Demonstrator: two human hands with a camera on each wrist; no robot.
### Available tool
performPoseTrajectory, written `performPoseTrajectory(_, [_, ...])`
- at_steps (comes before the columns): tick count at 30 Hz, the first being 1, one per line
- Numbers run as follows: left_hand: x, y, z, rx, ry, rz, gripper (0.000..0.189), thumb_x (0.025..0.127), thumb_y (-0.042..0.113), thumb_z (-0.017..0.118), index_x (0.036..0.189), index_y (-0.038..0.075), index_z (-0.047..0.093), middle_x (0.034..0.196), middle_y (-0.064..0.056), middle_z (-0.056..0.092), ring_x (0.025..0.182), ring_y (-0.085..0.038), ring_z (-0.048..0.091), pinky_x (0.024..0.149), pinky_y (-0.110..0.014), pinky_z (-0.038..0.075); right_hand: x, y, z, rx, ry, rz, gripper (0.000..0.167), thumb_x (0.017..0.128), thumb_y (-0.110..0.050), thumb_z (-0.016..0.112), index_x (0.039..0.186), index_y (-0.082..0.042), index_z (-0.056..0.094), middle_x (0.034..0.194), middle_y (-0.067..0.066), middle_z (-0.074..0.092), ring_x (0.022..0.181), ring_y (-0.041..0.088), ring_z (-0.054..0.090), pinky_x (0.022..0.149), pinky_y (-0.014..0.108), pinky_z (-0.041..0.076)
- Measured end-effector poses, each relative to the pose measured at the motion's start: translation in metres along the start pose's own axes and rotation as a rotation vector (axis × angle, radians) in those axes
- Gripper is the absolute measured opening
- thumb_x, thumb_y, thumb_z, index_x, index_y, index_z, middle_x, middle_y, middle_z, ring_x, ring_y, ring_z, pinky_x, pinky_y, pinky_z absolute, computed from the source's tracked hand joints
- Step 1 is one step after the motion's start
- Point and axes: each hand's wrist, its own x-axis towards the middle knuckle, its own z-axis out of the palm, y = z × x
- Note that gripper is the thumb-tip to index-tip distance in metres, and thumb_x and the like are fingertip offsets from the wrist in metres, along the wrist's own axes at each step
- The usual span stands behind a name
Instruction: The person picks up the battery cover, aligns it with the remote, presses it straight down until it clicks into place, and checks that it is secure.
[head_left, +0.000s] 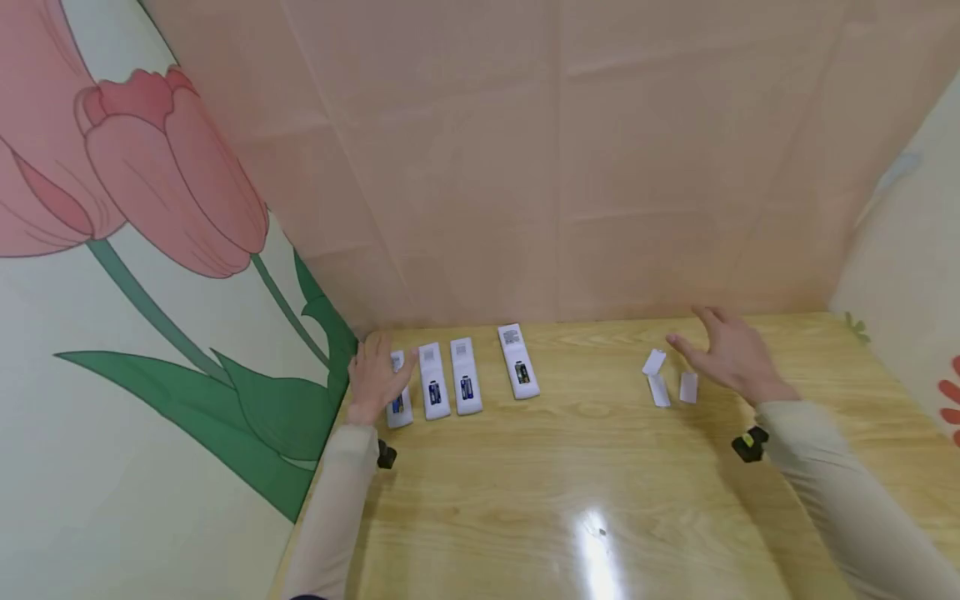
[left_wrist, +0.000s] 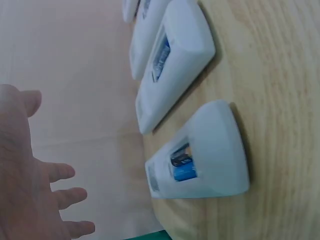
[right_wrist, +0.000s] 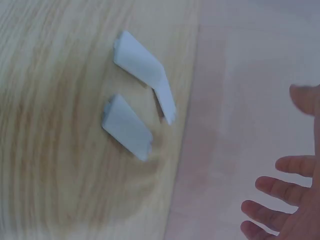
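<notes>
Several white remote controls lie back side up in a loose row on the table, with batteries showing in their uncovered compartments. My left hand (head_left: 378, 375) is over the leftmost remote control (left_wrist: 220, 150), fingers spread, and hides part of it in the head view. In the left wrist view the hand stands apart from that remote. My right hand (head_left: 731, 354) hovers with spread fingers beside three small white battery covers. One battery cover (head_left: 688, 387) lies alone nearest the hand; a second cover (head_left: 654, 362) and a third cover (head_left: 658, 390) overlap end to end.
Another remote control (head_left: 518, 362) lies to the right of the others. The wooden table (head_left: 525, 483) meets a pinkish cloth backdrop (head_left: 555, 167) at its far edge. A wall with painted tulips (head_left: 172, 167) borders the left side, and a pale wall (head_left: 907, 292) the right.
</notes>
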Motion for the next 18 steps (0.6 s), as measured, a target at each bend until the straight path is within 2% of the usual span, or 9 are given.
performPoseTrajectory(5, [-0.002,-0.010,0.006,-0.029,-0.038,-0.040,0.085,0.105,0.065,0.049,0.167,0.009,0.034,0.172,-0.023,0.032,0.156,-0.058,0.023,0.122,-0.078,0.019,0.002,0.000,0.010,0.069,-0.043,0.026,0.091,0.107,-0.060,0.052,0.163,0.007,0.029,0.161,0.042,0.031,0.137,0.069,0.036,0.105,0.084,0.035])
performPoseTrajectory(10, [-0.007,-0.015,0.009,-0.024,-0.050,-0.061,0.088,0.104,0.067,0.048,0.165,0.005,0.036,0.168,-0.027,0.037,0.152,-0.055,0.034,0.119,-0.078,0.026,0.005,0.000,0.020,0.133,-0.064,0.041,0.087,0.110,-0.055,0.050,0.161,0.012,0.029,0.163,0.042,0.029,0.142,0.066,0.033,0.112,0.081,0.031])
performPoseTrajectory(18, [-0.014,-0.021,0.016,0.016,-0.054,-0.062,0.085,0.106,0.065,0.048,0.160,0.000,0.043,0.161,-0.028,0.046,0.146,-0.053,0.044,0.119,-0.071,0.035,0.006,0.000,0.036,0.175,-0.101,0.050,0.080,0.112,-0.048,0.047,0.156,0.018,0.033,0.154,0.045,0.038,0.138,0.066,0.037,0.110,0.080,0.034])
